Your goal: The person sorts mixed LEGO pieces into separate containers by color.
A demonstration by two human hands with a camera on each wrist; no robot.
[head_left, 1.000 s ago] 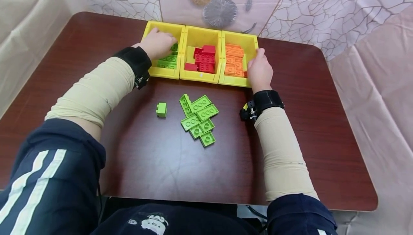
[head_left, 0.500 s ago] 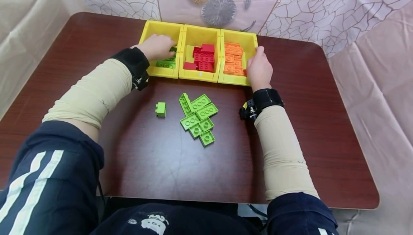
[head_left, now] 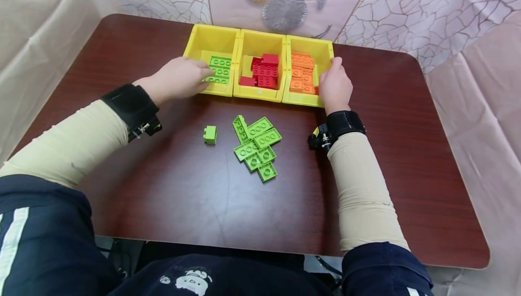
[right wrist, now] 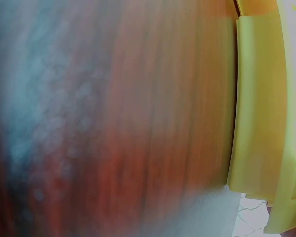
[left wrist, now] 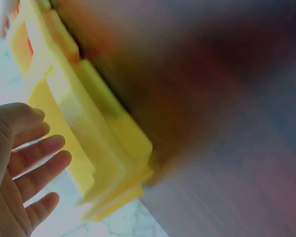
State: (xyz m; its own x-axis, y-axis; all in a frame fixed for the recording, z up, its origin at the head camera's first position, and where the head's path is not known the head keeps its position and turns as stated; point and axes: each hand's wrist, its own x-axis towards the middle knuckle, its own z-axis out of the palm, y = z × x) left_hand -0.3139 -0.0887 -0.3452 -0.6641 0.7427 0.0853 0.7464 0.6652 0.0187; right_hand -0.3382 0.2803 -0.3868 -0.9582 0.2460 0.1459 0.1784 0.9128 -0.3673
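Three yellow bins stand in a row at the table's far edge. The left bin (head_left: 211,34) holds green bricks (head_left: 220,65), the middle bin (head_left: 262,38) red bricks (head_left: 264,72), the right bin (head_left: 311,44) orange bricks (head_left: 302,72). My left hand (head_left: 179,79) hovers at the left bin's front wall, fingers straight and empty, as the left wrist view confirms for the left hand (left wrist: 24,163). My right hand (head_left: 335,86) grips the right bin's right wall near its front corner. A cluster of flat green bricks (head_left: 256,147) and one small green brick (head_left: 210,134) lie on the table.
The dark wooden table (head_left: 203,205) has rounded corners and a cloth-draped wall behind it. The right wrist view is blurred, showing only wood grain (right wrist: 113,123) and a yellow bin wall (right wrist: 259,123). The left wrist view shows a yellow bin corner (left wrist: 89,143).
My left hand has drawn back out of the left bin toward me, uncovering the green bricks inside. The right hand has stayed on the right bin.
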